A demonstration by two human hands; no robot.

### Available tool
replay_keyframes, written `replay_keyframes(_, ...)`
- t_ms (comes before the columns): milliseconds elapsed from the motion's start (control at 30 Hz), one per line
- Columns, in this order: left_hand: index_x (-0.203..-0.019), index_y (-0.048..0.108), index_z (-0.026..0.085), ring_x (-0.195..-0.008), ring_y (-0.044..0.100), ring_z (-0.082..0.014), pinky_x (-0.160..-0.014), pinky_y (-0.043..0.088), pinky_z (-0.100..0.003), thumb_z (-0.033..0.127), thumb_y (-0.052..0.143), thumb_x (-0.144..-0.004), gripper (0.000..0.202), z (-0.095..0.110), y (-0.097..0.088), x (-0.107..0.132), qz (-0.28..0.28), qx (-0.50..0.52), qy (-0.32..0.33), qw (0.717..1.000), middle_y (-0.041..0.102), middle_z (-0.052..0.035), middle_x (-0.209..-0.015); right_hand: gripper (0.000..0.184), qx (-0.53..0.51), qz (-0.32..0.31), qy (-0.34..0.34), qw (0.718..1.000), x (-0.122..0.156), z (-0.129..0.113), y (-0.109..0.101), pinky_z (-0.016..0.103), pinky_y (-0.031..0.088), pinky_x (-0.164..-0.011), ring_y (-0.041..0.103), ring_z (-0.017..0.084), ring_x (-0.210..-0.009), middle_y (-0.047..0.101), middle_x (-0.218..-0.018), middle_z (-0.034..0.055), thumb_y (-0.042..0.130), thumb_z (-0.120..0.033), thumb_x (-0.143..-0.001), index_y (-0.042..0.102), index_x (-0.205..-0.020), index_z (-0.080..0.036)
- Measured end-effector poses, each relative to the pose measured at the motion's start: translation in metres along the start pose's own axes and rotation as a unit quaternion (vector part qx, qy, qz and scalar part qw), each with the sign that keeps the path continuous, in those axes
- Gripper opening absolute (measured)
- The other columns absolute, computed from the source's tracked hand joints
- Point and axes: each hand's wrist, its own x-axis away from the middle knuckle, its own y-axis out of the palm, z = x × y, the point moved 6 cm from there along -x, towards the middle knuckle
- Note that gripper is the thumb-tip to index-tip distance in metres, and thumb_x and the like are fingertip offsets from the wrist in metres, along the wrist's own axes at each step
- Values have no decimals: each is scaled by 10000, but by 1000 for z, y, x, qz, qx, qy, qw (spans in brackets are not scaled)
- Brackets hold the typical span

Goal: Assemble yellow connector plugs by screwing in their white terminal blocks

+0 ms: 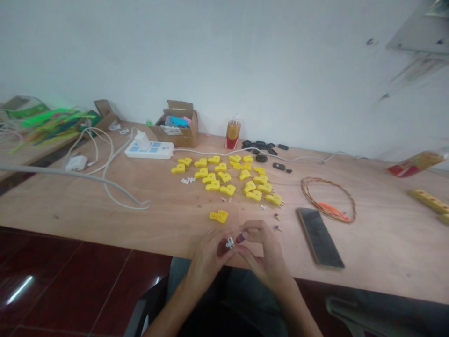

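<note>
Near the front edge of the table, my left hand (207, 255) pinches a small white plastic piece (230, 243) with metal-looking parts. Close against it, my right hand (264, 252) has its fingers drawn together around a small dark red piece (240, 238), too blurred to identify. Just beyond my hands lies an open yellow plug shell (219, 216), its hollow side up. Several yellow plugs (227, 189) are spread farther back, some with metal pins showing. Two tiny pointed pieces, one with a red end (277, 216) and one with a blue end (278, 228), lie right of my hands.
A phone (321, 238) and a coiled twisted wire (329, 199) lie to the right. Behind stand a white power strip (149, 150), an open cardboard box (179, 135) and a bottle (233, 133). Black pieces (261, 145) lie near the wall; a white cable (115, 187) crosses the left side.
</note>
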Motion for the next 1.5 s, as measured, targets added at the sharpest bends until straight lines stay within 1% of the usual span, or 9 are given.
replay_keyframes(100,-1201,730,244,-1037,760,-277,-950,622,-442,141,768,-863,355,-1,2,0,1,3,-8,1000,812,-66,-1126,190,-27,-66,13,997,3,2,8,374,667,-859,787,226,-998,780,-1071,66,638,-153,-1018,613,-1155,-283)
replay_keyframes(300,-1198,724,225,-1036,759,-284,-955,619,-449,106,776,-817,403,-2,3,-2,1,4,-11,1000,812,-76,-1133,234,-49,34,10,998,7,10,5,336,671,-748,747,180,-828,702,-973,6,763,-150,-939,594,-1014,-294)
replay_keyframes(467,-1147,739,234,-1012,759,-278,-925,627,-429,93,772,-812,364,1,2,-2,2,3,-10,1000,809,-61,-1099,184,-28,-57,14,998,4,6,10,360,666,-857,787,220,-1004,776,-1100,59,681,-159,-991,617,-1111,-283)
replay_keyframes(667,-1197,738,241,-1046,758,-292,-939,620,-444,86,786,-809,421,2,0,-2,2,-4,-13,1000,810,-64,-1142,165,9,82,32,996,7,9,1,285,622,-640,742,175,-729,706,-866,3,750,-182,-954,614,-978,-274)
replay_keyframes(800,-1142,747,213,-979,764,-298,-894,627,-446,112,818,-797,366,1,0,-1,7,-11,-11,1000,814,-72,-1070,192,17,1,37,999,11,9,2,398,661,-856,786,243,-995,776,-1108,85,682,-192,-996,630,-1160,-276)
replay_keyframes(900,-1101,750,225,-937,757,-276,-860,626,-407,150,808,-834,283,3,-1,0,11,-11,-3,1000,807,-56,-1019,179,-20,-55,46,997,10,8,2,381,661,-894,797,230,-1029,807,-1083,62,631,-175,-1027,621,-1166,-287)
replay_keyframes(1167,-1107,745,232,-967,751,-263,-873,615,-383,113,764,-854,280,10,-4,0,21,-16,18,999,807,-49,-1047,148,-17,14,9,1000,4,4,6,269,617,-658,732,170,-756,709,-886,-1,743,-180,-964,634,-984,-279)
replay_keyframes(1367,-1093,747,236,-921,747,-260,-834,621,-384,147,782,-859,252,11,-5,0,28,-30,22,999,802,-46,-1006,261,9,-76,34,996,12,6,7,388,637,-929,773,244,-1070,777,-1136,90,617,-177,-1029,601,-1270,-275)
replay_keyframes(1500,-1085,754,234,-930,749,-271,-835,625,-397,167,815,-840,261,8,-4,0,30,-38,21,999,805,-52,-1015,149,-28,-18,30,999,9,11,2,302,640,-769,782,186,-867,765,-967,20,683,-171,-1000,617,-1071,-284)
